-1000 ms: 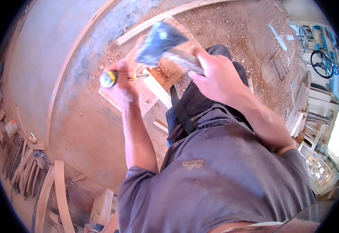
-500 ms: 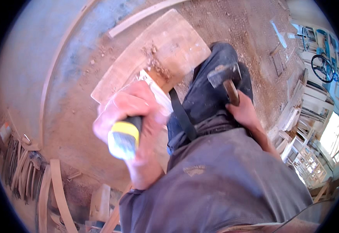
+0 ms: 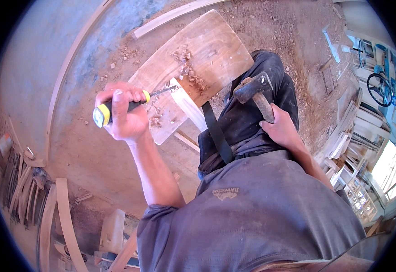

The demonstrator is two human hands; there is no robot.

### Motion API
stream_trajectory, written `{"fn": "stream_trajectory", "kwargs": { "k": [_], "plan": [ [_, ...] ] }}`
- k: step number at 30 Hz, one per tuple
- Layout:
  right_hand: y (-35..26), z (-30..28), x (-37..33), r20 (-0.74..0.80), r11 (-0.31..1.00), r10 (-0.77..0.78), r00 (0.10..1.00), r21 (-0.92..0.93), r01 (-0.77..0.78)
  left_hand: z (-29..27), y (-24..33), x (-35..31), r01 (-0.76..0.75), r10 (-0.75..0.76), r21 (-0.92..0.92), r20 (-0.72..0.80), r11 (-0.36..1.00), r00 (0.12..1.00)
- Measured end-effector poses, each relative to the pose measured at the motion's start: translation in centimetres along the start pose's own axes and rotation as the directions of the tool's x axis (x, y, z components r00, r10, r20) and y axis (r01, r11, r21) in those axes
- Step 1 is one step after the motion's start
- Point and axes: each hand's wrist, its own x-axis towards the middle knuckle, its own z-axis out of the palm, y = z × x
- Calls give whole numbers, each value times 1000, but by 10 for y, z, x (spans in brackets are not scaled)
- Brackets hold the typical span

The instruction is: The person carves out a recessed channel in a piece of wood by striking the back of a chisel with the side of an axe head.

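Observation:
My left hand point(image 3: 124, 113) is closed around the black-and-yellow handle of a chisel point(image 3: 102, 115), its thumb lying along the grip. The blade points right, and its tip is at the chipped end of a pale wooden piece point(image 3: 189, 105). That piece lies across a broad wooden board point(image 3: 223, 43) strewn with wood chips point(image 3: 186, 68). Beside my thigh, my right hand point(image 3: 282, 127) grips a hammer point(image 3: 256, 88) by its short wooden handle, the metal head raised above my dark trousers. The hammer is apart from the chisel.
A long curved wooden strip point(image 3: 61, 84) lies on the dusty floor at left, another strip point(image 3: 177, 17) beyond the board. Stacked thin wood pieces point(image 3: 26, 195) are at lower left. At right are piled timber point(image 3: 343, 140) and a black steering wheel point(image 3: 379, 88).
My left hand with the chisel has moved left and away from the pale piece's chipped end, and the handle now slants leftward. The hammer has shifted slightly, still in my right hand.

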Motion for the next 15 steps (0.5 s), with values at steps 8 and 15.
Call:
{"fn": "stream_trajectory", "kwargs": {
  "k": [8,15],
  "plan": [
    [-1,0,-4,14,1000,10,1000,2,-10,19,5,-4,11,-11,41,13,999,1000],
    [-3,0,-8,-4,997,-73,997,-19,73,37,0,-6,-5,-34,289,129,957,991]
  ]
}}
